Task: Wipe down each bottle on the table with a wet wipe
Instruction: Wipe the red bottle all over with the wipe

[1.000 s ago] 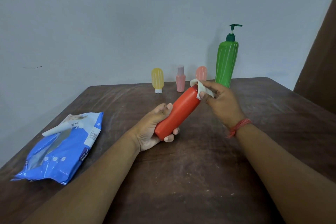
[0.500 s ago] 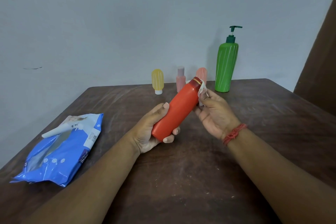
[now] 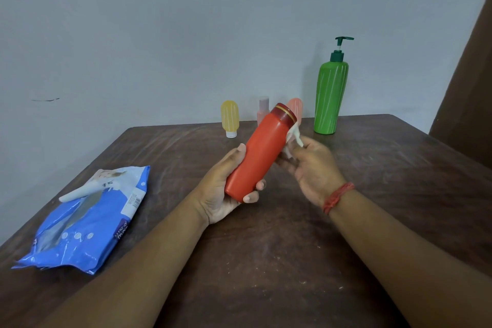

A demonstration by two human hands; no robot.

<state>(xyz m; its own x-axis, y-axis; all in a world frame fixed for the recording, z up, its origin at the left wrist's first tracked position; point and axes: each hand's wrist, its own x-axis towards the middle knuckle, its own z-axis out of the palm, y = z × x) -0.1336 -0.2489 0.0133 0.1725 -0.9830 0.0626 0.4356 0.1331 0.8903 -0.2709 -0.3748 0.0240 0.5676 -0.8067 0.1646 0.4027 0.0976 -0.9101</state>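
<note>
The red bottle (image 3: 262,152), tilted with its cap toward 1 o'clock, is held above the table's (image 3: 292,261) middle, the left hand (image 3: 226,189) gripping its base while the right hand (image 3: 311,165) pinches a wet wipe (image 3: 294,136) against its upper side. By my judgement it is mid-wipe, with the green pump bottle (image 3: 330,96), yellow bottle (image 3: 229,117) and two pink bottles (image 3: 263,106) at 12 o'clock untouched. The blue wipes pack (image 3: 87,221) at 9 o'clock bears print too small to read.

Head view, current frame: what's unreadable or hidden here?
- Pink bottle: lower part hidden behind the red bottle.
- Peach bottle: mostly hidden by the same bottle.
- Wet wipe: mostly covered by the right hand.
- Wipes pack print: too small to read.
</note>
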